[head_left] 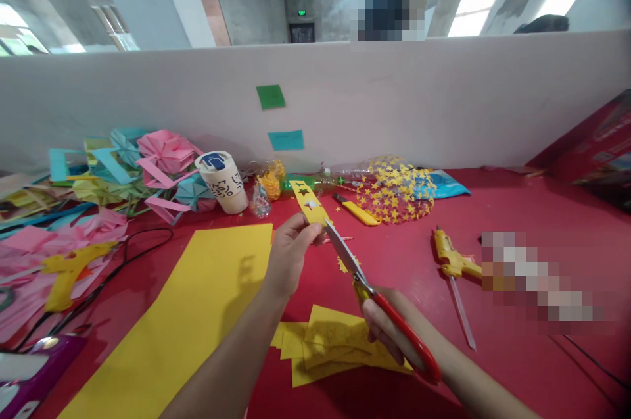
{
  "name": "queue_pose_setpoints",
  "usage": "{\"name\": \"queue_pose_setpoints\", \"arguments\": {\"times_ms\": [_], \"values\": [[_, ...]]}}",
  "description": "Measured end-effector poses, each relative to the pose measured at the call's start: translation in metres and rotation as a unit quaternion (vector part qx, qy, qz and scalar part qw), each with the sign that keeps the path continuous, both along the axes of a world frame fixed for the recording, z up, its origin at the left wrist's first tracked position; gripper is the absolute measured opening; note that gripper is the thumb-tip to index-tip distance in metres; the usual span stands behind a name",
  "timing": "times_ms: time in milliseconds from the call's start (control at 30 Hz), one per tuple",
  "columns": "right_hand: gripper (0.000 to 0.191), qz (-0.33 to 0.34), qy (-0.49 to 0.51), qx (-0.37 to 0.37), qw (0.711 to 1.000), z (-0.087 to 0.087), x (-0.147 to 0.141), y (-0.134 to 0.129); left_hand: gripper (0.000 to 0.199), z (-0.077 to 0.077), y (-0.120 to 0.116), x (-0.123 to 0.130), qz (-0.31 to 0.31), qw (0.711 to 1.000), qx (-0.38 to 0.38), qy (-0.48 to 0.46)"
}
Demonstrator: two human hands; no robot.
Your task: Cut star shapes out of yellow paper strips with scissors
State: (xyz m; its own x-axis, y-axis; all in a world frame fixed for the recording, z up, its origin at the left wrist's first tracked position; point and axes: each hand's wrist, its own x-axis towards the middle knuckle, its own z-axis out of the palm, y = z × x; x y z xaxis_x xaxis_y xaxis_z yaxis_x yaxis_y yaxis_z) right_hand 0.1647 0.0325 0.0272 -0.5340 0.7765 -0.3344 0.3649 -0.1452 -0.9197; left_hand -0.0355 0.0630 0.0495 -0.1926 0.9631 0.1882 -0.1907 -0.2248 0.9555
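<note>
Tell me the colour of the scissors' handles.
Red on the outside, with some yellow near the pivot; the scissors show best in the head view.

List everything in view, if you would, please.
Holed strip: 1, yellow, centre
Scissors: 1, red-handled, centre
Large sheet: 1, yellow, left of centre
Paper pieces: several, yellow, front centre
Small stars: many, yellow, mostly back right
Utility knife: 1, yellow, back centre
Glue guns: 2, yellow, left and right
Cylinder: 1, white and blue, back left
Folded papers: many, multicoloured, left
Bottle: 1, green, back centre
Packet: 1, blue, back right
Partition: 1, white, across back
Paper squares: 2, green and blue, on partition
Device: 1, purple, lower left
Large object: 1, red, far right
Lit sign: 1, green, far background
Table: 1, red, underneath
Left hand: 1, bare, holding holed strip
Right hand: 1, bare, holding scissors
</note>
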Motion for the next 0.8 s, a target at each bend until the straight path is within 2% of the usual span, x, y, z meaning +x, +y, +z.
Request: {"name": "queue_pose_setpoints", "arguments": {"times_ms": [133,333,800], "values": [[0.048,0.009,0.002,0.0,1.0,0.0042,0.0012,-0.0008,0.014,0.0004,0.0005,-0.0048,-0.016,1.0,0.009,0.015],[0.055,0.016,0.008,-0.012,1.0,0.0008,0.0019,-0.0007,0.013,-0.0006,0.0027,-0.0067,-0.024,1.0,0.008,0.001],[0.055,0.008,0.005,-0.025,1.0,-0.0013,0.0003,0.0003,0.014,0.0008,0.0039,-0.0096,-0.037,0.999,0.003,0.006]]}}
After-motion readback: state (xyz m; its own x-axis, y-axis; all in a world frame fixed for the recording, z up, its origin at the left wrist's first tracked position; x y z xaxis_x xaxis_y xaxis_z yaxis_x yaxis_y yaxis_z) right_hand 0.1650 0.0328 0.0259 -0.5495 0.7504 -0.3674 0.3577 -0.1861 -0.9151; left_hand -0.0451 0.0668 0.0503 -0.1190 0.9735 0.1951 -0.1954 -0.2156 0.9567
